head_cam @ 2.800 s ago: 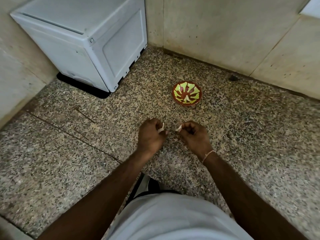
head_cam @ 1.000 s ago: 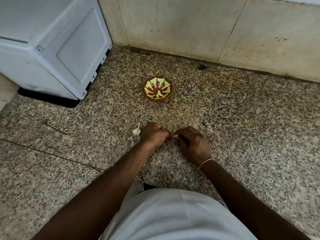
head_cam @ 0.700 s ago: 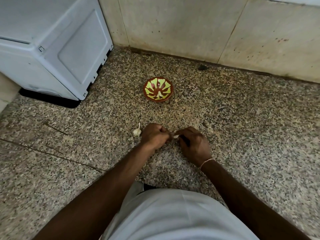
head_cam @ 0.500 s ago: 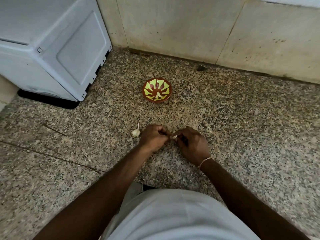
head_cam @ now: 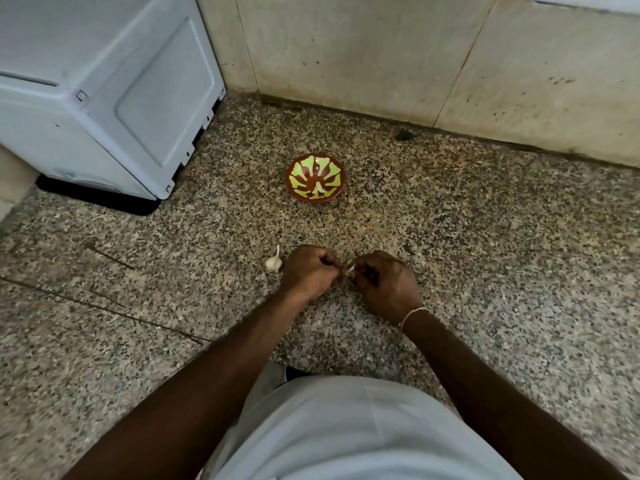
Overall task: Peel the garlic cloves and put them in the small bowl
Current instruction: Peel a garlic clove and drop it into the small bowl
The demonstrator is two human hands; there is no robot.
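Two hands: left hand [head_cam: 306, 271] and right hand [head_cam: 382, 282] both pinch one garlic clove [head_cam: 349, 270]
Small bowl [head_cam: 315, 178]: on floor [head_cam: 485, 254], beyond hands
Garlic head [head_cam: 273, 263]: beside left hand

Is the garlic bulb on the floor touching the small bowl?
No, the garlic bulb lies apart from the small bowl, beside the left hand.

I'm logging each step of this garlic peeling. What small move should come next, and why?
Probably keep pulling skin off the garlic clove pinched between the left hand and right hand; only a pale sliver shows. The small bowl sits beyond, too early to drop it in.
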